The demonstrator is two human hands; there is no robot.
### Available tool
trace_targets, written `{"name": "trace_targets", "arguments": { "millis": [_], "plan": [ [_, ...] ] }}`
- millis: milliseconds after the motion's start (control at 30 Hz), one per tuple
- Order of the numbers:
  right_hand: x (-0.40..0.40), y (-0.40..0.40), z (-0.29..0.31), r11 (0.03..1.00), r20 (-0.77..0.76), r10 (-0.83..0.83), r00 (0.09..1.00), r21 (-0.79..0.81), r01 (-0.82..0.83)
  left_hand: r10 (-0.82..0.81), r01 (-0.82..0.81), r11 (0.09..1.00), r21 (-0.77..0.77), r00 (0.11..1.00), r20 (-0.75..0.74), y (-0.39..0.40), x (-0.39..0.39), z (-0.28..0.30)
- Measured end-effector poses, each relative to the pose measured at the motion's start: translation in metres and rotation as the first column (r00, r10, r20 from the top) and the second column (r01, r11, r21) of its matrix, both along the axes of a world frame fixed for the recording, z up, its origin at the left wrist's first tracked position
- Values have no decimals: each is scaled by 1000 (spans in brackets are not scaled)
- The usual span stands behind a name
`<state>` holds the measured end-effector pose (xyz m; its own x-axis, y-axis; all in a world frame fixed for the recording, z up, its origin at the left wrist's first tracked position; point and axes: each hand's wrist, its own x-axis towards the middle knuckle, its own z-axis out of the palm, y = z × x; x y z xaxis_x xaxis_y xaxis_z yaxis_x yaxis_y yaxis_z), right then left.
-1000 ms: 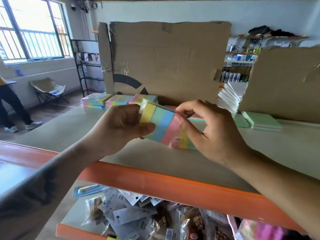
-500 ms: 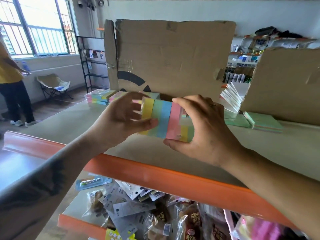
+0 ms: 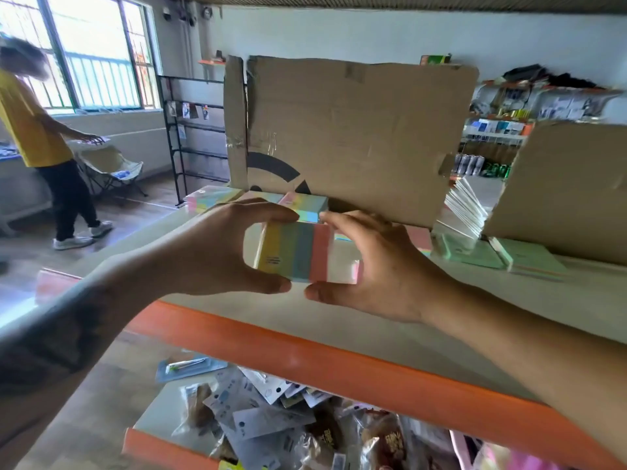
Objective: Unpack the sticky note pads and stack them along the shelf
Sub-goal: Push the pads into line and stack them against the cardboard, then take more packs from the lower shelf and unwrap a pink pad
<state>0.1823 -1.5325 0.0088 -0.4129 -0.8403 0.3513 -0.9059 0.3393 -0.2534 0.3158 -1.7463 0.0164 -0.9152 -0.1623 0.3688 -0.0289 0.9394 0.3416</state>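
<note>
A striped sticky note pack (image 3: 294, 252) in yellow, green, blue and pink, wrapped in clear film, is held upright above the shelf board (image 3: 475, 310). My left hand (image 3: 210, 252) grips its left side, fingers over the top and thumb under it. My right hand (image 3: 383, 266) grips its right side the same way. Behind it, a row of similar pastel pads (image 3: 217, 198) lies along the back of the shelf, one more (image 3: 307, 206) just beyond my fingers.
Tall cardboard sheets (image 3: 356, 130) stand at the shelf's back. Green pads (image 3: 529, 257) and a fanned white stack (image 3: 463, 208) lie at right. The orange shelf edge (image 3: 322, 364) runs below my hands, packaged goods (image 3: 271, 422) underneath. A person in yellow (image 3: 37, 130) stands at left.
Both hands have turned the pack from tilted to upright and lifted it slightly. The person at left has stepped further into view.
</note>
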Motion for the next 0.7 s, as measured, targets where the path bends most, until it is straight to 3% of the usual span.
{"name": "trace_targets", "arguments": {
  "millis": [300,700],
  "plan": [
    [27,-66,-14,923,-27,-100,995,371,103,65,-67,997,46,997,51,-115,-27,13],
    [42,-72,-15,864,15,-198,980,474,167,-99,75,986,147,981,168,-184,-123,14]
  ]
}}
